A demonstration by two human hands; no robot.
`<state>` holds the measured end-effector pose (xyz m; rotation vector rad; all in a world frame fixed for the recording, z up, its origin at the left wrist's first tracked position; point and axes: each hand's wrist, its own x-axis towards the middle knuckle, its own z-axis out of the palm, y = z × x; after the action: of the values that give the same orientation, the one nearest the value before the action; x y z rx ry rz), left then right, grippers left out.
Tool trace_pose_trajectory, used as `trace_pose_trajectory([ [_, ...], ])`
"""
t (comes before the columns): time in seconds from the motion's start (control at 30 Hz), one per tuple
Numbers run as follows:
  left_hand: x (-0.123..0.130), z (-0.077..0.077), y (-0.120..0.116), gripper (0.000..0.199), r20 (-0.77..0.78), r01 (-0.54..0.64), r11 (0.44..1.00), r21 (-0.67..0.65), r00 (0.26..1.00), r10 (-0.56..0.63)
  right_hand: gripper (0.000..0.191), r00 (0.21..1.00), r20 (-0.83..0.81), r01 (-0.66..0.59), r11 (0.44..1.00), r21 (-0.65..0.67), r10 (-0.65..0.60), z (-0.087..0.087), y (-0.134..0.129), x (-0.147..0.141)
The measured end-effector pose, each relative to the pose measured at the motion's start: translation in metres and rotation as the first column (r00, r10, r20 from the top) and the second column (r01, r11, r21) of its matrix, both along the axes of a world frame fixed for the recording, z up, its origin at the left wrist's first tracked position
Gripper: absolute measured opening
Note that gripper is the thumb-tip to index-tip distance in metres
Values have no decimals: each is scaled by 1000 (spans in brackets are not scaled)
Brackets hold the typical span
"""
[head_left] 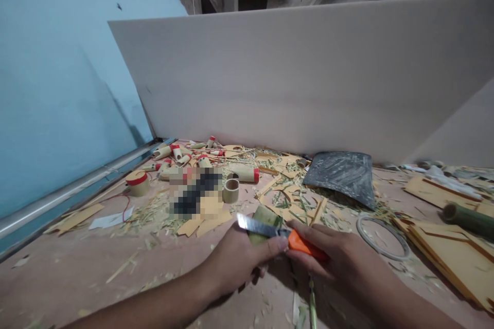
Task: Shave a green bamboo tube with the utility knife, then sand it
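Observation:
My left hand is wrapped round a short piece of green bamboo low in the middle of the view, its thumb reaching to the base of the knife blade. In my right hand is a utility knife with an orange handle. The knife's long metal blade points left and lies across the near side of the bamboo piece. The blade's edge contact is too small to tell. Beyond my left hand stands an open bamboo ring.
Bamboo shavings and yellow board scraps cover the table. Red-ended bamboo tubes lie at the back left. A dark sheet and a pale hoop sit right of centre. Stacked boards and a dark green bamboo tube are at far right.

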<state>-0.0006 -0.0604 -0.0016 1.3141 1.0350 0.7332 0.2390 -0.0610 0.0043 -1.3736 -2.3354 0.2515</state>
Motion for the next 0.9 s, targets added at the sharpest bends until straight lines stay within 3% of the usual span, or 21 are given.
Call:
trace_pose_trajectory([
  [0.07,2,-1,-2,48,10,-43,999,12,999,43,49,981,1,190,973,130,-192,0,8,4],
  [0.13,2,-1,-3,50,-7,-52,999,-5,999,52,52,967,-42,254,942,221,-251,2,13,5],
  [0.3,0,0,-1,59,27,-15,1000,-21,1000,16,46,985,-143,107,989,102,-92,7,11,-3],
  [0.53,-5,-4,6,67,239,-9,984,-179,969,52,40,977,-167,142,988,57,-130,9,7,0],
  [0.73,-4,-5,9,64,381,20,966,-258,921,83,38,991,-131,39,998,40,-34,10,2,-3],
  [0.9,-5,-1,7,68,386,48,956,-289,920,71,35,993,-120,-33,994,-101,21,10,-2,-8],
])
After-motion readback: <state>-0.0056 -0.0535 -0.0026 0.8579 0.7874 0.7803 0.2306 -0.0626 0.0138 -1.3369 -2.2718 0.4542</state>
